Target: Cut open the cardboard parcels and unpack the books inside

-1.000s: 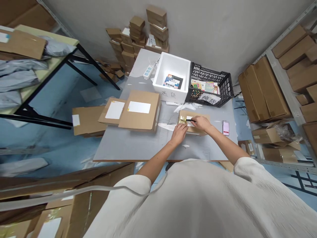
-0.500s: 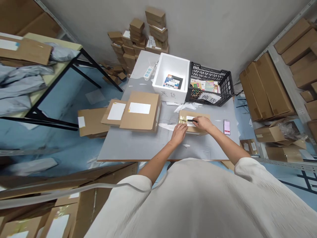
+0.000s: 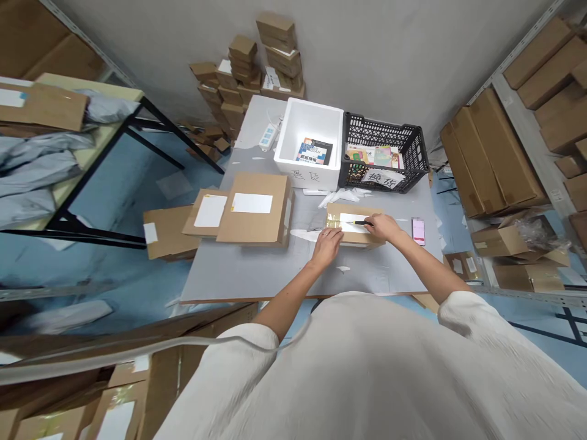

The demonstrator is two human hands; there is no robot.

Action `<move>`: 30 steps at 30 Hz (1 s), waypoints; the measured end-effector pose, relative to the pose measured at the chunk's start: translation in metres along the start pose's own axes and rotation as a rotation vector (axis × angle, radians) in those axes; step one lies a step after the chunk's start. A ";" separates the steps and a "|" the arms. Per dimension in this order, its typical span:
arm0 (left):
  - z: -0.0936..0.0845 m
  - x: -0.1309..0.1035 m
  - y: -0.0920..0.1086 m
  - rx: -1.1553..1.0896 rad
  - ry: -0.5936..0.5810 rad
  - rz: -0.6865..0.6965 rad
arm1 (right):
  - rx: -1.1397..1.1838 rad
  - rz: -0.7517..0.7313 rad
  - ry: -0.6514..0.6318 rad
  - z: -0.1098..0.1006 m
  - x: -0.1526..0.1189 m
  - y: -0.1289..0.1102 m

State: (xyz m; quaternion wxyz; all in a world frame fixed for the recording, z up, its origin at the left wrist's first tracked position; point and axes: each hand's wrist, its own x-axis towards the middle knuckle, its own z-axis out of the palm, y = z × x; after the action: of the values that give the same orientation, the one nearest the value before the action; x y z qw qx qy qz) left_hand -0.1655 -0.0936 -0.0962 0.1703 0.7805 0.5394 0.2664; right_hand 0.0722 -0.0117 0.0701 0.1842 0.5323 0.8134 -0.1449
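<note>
A small cardboard box point(image 3: 373, 239) with a white label point(image 3: 349, 226) and shiny tape at its left end lies on the grey table point(image 3: 257, 278). My right hand point(image 3: 381, 226) is closed on a dark utility knife point(image 3: 361, 223), whose tip points left over the label. Whether the blade touches the box is too small to tell. Resting on the box's left front edge is my left hand point(image 3: 327, 245), its fingers spread and nothing held in it.
Two labelled boxes point(image 3: 252, 226) sit left on the table. Behind are a white foam bin point(image 3: 309, 177) and a black crate point(image 3: 387, 180) with books, plus paper scraps point(image 3: 342, 197). A phone point(image 3: 418, 232) lies right. Shelving point(image 3: 527, 125) stands beyond.
My right hand and the knife have shifted slightly right relative to the box, showing more of the label. My left hand stays at the box's left end. The whole view has shifted a little.
</note>
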 end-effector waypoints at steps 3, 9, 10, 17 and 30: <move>0.000 -0.001 -0.001 -0.007 -0.001 0.000 | 0.017 0.012 -0.008 0.002 -0.006 0.009; 0.000 -0.003 -0.001 -0.010 0.005 -0.015 | 0.029 0.025 -0.009 0.004 -0.019 0.024; 0.000 -0.003 -0.001 -0.008 0.003 -0.017 | 0.026 0.029 -0.011 0.003 -0.020 0.028; 0.000 -0.003 -0.004 0.015 -0.012 -0.032 | 0.003 0.061 -0.024 0.004 -0.032 0.055; -0.013 0.000 0.004 0.021 -0.119 -0.099 | 0.001 0.065 -0.038 0.009 -0.047 0.091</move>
State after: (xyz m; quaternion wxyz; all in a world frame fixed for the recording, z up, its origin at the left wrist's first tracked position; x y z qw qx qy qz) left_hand -0.1707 -0.0953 -0.0834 0.2066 0.7690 0.5690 0.2053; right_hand 0.1738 -0.0182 0.0796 0.2037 0.5558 0.7920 -0.1495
